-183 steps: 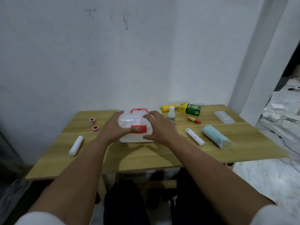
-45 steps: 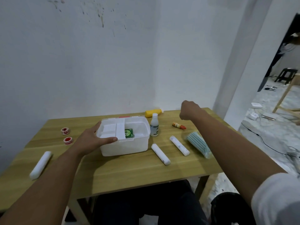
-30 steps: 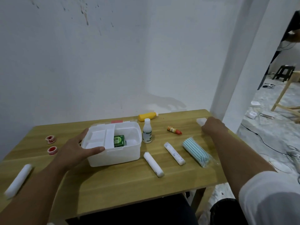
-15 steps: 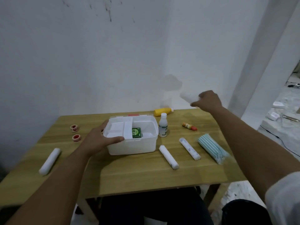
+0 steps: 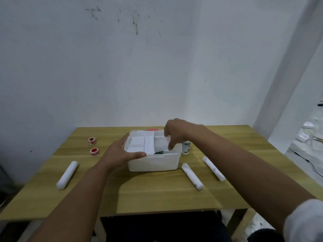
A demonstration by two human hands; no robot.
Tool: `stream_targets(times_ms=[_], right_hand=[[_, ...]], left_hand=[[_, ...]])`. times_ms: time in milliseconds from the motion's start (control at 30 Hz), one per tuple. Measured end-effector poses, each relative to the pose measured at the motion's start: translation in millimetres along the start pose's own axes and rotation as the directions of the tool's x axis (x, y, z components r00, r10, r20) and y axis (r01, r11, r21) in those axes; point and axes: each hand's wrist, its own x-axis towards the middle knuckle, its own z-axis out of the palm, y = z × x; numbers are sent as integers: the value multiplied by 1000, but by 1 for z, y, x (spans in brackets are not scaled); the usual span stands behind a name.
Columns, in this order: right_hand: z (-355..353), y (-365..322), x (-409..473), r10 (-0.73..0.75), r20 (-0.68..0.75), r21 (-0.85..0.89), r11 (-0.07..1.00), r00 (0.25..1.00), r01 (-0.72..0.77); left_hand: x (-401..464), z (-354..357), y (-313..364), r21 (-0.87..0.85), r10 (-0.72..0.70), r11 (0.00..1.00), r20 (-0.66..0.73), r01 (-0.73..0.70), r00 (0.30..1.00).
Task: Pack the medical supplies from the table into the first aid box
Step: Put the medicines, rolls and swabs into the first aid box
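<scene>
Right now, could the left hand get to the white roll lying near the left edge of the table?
Probably yes. The white roll lies alone on bare table, nothing beside or over it. But the left hand is gripping the first aid box and would have to let go first.

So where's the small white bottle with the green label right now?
The small white bottle with the green label stands on the wooden table, just right of the white plastic first aid box, partly hidden behind the right hand.
</scene>
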Motion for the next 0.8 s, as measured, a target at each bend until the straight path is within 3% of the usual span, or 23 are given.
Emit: stream_targets(times_ms=[200,400,600,800], right_hand=[[36,-13,14,-71,-97,67,995,993,78],[50,-23,22,-46,-186,209,974,982,85],[49,-21,17,-54,-210,203,974,976,97],[4,20,-5,105,-316,347,938,943,12]], left_hand=[[0,4,-2,47,-15,999,-35,17,999],[1,3,-4,51,-14,999,-15,15,1000],[2,4,-1,58,-21,998,-11,22,1000],[-2,-1,3,14,4,1000,26,-5,1000]])
